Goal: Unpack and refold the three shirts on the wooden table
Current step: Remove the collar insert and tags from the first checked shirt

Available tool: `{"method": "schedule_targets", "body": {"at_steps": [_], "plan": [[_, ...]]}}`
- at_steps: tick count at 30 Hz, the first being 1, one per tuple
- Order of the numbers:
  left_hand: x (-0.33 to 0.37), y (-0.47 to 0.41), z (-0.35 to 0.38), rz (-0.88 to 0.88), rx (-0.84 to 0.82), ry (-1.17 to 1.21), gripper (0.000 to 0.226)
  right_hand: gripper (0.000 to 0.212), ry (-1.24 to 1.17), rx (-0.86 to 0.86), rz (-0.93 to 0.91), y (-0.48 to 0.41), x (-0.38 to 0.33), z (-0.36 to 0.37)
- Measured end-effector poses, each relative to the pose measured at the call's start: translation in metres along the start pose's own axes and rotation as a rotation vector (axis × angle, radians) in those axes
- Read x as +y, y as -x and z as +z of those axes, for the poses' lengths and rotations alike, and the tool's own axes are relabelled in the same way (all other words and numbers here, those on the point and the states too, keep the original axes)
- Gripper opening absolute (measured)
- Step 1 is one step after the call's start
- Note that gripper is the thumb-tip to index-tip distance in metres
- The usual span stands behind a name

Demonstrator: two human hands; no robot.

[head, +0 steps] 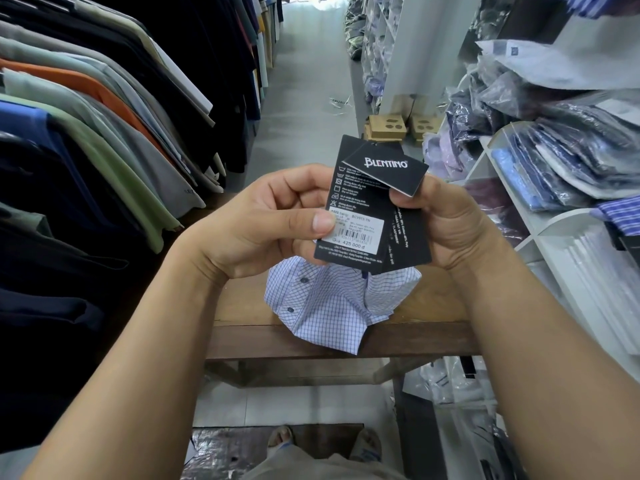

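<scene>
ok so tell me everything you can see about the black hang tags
The black hang tags are a fanned bunch of stiff, matte card. The front one, tilted, reads BLENTINO in white. The one behind shows care symbols and a white barcode sticker priced 425 000 đ. The left hand pinches them, thumb on the sticker, and the right hand grips their right side. They are held upright above the checked shirt on the wooden table.
</scene>
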State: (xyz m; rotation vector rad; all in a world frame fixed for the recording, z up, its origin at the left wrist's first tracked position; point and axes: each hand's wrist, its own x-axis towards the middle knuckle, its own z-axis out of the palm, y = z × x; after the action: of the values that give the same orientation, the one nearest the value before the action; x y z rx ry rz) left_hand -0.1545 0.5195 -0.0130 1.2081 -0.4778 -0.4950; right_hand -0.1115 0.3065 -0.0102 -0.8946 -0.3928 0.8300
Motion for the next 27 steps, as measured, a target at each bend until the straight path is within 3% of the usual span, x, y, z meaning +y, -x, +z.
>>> {"method": "schedule_targets", "body": {"at_steps": [7, 10, 13, 17, 21, 23, 27], "plan": [[0.0009, -0.0004, 0.0022, 0.003, -0.018, 0.013, 0.04, 0.083, 0.005, -0.052, 0.005, 0.0017, 0.0016, 0.0007], [0.0009, -0.0007, 0.002, 0.002, -0.033, 0.031, 0.038, 0.091, -0.033, -0.081, -0.002, 0.0005, 0.0019, 0.0015], [0.0002, -0.0011, 0.0005, -0.001, -0.031, 0.021, 0.04, 0.086, -0.038, -0.092, 0.006, 0.0006, 0.0027, 0.0009], [-0.0005, -0.0026, -0.0013, -0.005, -0.03, 0.012, 0.041, 0.107, -0.052, -0.093, 0.05, -0.0056, 0.0034, -0.0005], [-0.0005, -0.0039, -0.0026, -0.011, -0.035, 0.003, 0.04, 0.109, -0.082, -0.099, 0.058, -0.007, 0.0036, -0.0011], [-0.001, -0.0046, -0.0028, -0.011, -0.041, 0.016, 0.04, 0.101, -0.086, -0.125, 0.032, -0.0043, 0.0042, -0.0027], [-0.0026, -0.0053, -0.0041, -0.005, -0.055, 0.044, 0.04, 0.057, -0.065, -0.161, -0.019, 0.0004, 0.0051, -0.0064]]}}
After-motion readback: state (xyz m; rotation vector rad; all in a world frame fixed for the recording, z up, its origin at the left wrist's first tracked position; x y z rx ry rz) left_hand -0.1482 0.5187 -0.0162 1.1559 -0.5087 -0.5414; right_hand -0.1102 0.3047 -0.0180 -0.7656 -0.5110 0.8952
